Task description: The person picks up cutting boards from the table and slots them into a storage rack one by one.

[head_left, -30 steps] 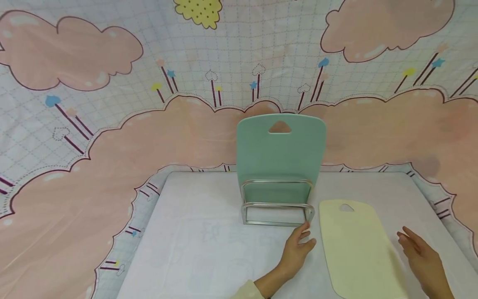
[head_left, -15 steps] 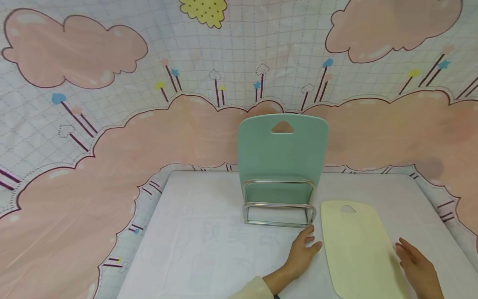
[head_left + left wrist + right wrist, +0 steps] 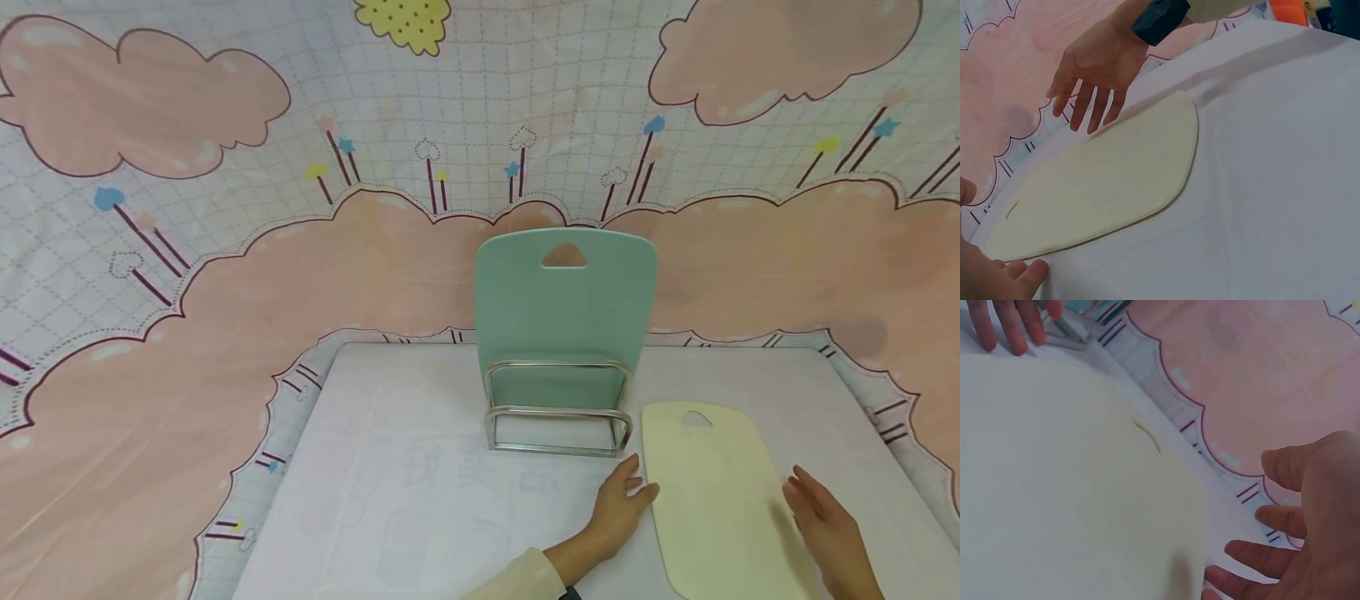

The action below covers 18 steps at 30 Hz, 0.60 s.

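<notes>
A cream cutting board [image 3: 712, 500] with a cut-out handle hole lies flat on the white table. My left hand [image 3: 621, 508] is at its left edge, fingers extended and the thumb overlapping the rim in the head view. At the opposite edge is my right hand [image 3: 828, 525], its fingers spread and relaxed, with fingertips right by the rim in the right wrist view. Neither hand grips anything. Behind the left hand, a green cutting board [image 3: 566, 308] stands upright in the back slot of a metal rack [image 3: 558, 412].
The white table [image 3: 375, 467] runs up to a patterned cloth backdrop [image 3: 375, 275]. Beyond the table in the left wrist view, an orange object [image 3: 1289, 11] shows at the top right corner.
My left hand has moved from the rack's front right corner to the cream board's left edge. My right hand has come leftward to that board's right edge.
</notes>
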### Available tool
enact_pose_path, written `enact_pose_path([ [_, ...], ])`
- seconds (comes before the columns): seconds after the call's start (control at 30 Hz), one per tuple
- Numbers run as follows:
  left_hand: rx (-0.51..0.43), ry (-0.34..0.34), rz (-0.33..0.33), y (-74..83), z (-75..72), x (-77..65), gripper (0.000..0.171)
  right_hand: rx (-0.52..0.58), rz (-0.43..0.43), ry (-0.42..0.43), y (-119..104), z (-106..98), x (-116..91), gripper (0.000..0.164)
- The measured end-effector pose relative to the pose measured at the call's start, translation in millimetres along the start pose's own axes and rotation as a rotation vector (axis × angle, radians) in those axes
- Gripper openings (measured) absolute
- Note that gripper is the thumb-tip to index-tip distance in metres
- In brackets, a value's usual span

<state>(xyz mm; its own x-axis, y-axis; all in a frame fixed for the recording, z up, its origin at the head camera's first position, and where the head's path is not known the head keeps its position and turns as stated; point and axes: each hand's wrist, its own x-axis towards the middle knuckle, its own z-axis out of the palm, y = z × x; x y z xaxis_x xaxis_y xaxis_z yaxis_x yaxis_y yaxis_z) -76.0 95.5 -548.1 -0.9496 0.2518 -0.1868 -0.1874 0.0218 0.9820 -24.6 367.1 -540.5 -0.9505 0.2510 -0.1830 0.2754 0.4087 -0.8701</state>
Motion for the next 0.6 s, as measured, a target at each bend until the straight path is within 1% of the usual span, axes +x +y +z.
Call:
enact_pose_path([
  [0.1, -0.027, -0.007, -0.032, -0.5, 2.2, 0.1, 0.052, -0.016, 0.025, -0.013, 1.5, -0.4, 3.1, 0.069],
  [0.17, -0.049, -0.024, -0.048, -0.8, 3.1, 0.3, 0.053, -0.015, 0.048, -0.025, 1.6, -0.9, 4.9, 0.071],
  [0.27, -0.159, -0.045, -0.105, -0.6, 4.8, 2.5, 0.052, -0.013, 0.089, -0.038, 0.9, -1.2, 7.1, 0.073],
  [0.33, -0.248, -0.037, -0.147, -1.0, 6.2, 4.8, 0.051, -0.041, 0.111, -0.041, -2.0, -0.4, 7.3, 0.073],
  [0.4, -0.338, -0.022, -0.194, -1.9, 6.6, 7.1, 0.050, -0.015, 0.139, -0.042, -4.3, 0.9, 7.8, 0.073],
  [0.43, -0.368, -0.012, -0.209, -2.7, 6.1, 7.9, 0.050, 0.001, 0.144, -0.035, -5.2, 1.9, 8.3, 0.073],
  [0.5, -0.422, -0.001, -0.222, -5.2, 4.3, 9.2, 0.050, 0.043, 0.157, -0.022, -7.4, 4.3, 8.3, 0.074],
  [0.53, -0.442, -0.001, -0.223, -6.8, 3.1, 9.5, 0.050, 0.080, 0.162, -0.016, -8.0, 5.5, 8.3, 0.075],
  [0.6, -0.477, -0.010, -0.221, -9.2, 0.6, 10.2, 0.050, 0.090, 0.168, -0.002, -9.0, 7.1, 9.1, 0.076],
])
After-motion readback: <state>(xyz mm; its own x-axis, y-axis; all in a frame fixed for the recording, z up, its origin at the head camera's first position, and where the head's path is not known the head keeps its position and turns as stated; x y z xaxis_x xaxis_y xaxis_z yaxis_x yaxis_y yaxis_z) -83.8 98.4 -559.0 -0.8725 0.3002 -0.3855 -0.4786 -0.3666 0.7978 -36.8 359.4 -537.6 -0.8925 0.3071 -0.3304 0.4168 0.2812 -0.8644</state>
